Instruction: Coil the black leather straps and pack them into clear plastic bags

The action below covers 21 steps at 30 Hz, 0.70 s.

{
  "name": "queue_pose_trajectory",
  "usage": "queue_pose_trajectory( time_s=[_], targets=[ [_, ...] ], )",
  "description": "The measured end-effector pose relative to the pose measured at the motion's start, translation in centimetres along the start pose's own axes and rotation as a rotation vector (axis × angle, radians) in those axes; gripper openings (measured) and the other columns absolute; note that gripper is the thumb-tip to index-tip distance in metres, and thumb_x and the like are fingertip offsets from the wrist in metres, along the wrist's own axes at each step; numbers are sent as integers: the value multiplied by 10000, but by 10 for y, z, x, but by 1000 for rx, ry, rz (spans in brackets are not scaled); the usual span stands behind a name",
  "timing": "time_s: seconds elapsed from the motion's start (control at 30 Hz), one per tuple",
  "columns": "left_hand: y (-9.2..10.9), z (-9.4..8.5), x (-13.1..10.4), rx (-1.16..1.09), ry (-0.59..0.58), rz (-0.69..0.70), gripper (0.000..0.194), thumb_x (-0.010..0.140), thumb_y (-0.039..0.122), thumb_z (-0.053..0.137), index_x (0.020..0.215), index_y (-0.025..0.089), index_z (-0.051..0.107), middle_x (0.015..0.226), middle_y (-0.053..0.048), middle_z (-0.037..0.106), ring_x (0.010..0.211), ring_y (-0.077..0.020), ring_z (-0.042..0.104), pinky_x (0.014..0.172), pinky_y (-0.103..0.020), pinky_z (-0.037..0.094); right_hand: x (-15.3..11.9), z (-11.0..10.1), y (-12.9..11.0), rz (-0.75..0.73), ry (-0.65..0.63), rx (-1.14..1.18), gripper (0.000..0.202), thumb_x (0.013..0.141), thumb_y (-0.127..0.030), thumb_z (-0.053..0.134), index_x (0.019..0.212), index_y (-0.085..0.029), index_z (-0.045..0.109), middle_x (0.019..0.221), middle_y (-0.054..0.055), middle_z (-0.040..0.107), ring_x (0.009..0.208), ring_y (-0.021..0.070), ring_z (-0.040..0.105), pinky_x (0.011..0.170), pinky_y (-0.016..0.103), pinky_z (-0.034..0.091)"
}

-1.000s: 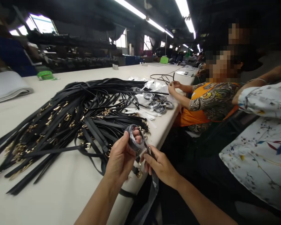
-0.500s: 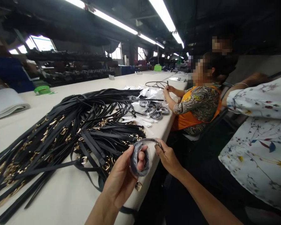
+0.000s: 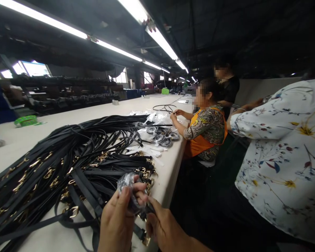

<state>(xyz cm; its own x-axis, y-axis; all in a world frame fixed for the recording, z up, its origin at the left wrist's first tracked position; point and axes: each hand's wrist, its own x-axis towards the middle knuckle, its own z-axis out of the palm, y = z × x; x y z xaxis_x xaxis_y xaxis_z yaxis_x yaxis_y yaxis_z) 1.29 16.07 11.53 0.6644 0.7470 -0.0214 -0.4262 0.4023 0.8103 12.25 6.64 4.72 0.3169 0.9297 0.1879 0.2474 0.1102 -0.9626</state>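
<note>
My left hand (image 3: pixel 118 215) grips a coiled dark strap in clear plastic wrap (image 3: pixel 126 182), its fingers passing through the coil. My right hand (image 3: pixel 164 224) pinches a dark part at the lower right side of the coil, close to the left fingers. Beneath and to the left of the hands lies a large pile of black straps (image 3: pixel 68 147) with gold clasps and buckles. One gold buckle (image 3: pixel 146 240) hangs at a strap end below my hands. Farther along the table edge sit several wrapped coils (image 3: pixel 164 138) beside white strips (image 3: pixel 147 149).
A seated person in an orange apron (image 3: pixel 199 140) works at the table's right edge (image 3: pixel 170 168). Another person in a floral shirt (image 3: pixel 280 157) stands close on the right. Green tape (image 3: pixel 25 121) lies at the left.
The view has shifted right and upward. Both hands appear lower and more to the left with the coil, and my right hand has come closer to my left.
</note>
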Motion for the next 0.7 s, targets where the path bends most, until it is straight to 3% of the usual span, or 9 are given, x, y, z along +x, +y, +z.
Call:
queue_pose_trajectory(
  time_s=[0.1,0.23,0.37,0.53,0.7],
  targets=[
    [-17,-7,7,357,9,208,404,849,435,664,1131,149,631,1003,-82,722,836,-166,679,786,-226,560,2,4,-1,112,-8,130,594,939,-631,365,1207,-130,540,610,-9,552,414,63,418,400,172,301],
    [-26,-3,5,510,53,336,399,877,435,626,1183,187,566,1083,-81,715,893,-181,694,736,-233,574,4,-2,-10,270,-39,267,574,884,-670,449,931,-114,581,570,7,592,338,61,437,317,156,255],
    [-27,0,9,553,34,385,341,911,390,591,1183,191,540,1071,-73,709,874,-164,692,677,-220,560,2,-5,-12,295,-62,446,499,856,-600,565,976,-116,562,614,20,639,386,81,525,346,152,338],
    [-35,-10,20,641,-29,434,302,943,321,546,1216,203,491,1088,-59,679,942,-163,671,834,-279,538,-5,-8,-5,359,-186,684,390,860,-443,631,1029,-97,567,806,98,707,582,128,668,494,177,480],
    [-46,-25,26,963,-160,608,224,958,226,491,1180,198,487,1108,-73,662,1007,-182,645,893,-312,492,-8,-13,-4,444,-188,753,377,868,-453,606,894,-78,588,747,130,713,525,123,656,438,151,440]
  ],
)
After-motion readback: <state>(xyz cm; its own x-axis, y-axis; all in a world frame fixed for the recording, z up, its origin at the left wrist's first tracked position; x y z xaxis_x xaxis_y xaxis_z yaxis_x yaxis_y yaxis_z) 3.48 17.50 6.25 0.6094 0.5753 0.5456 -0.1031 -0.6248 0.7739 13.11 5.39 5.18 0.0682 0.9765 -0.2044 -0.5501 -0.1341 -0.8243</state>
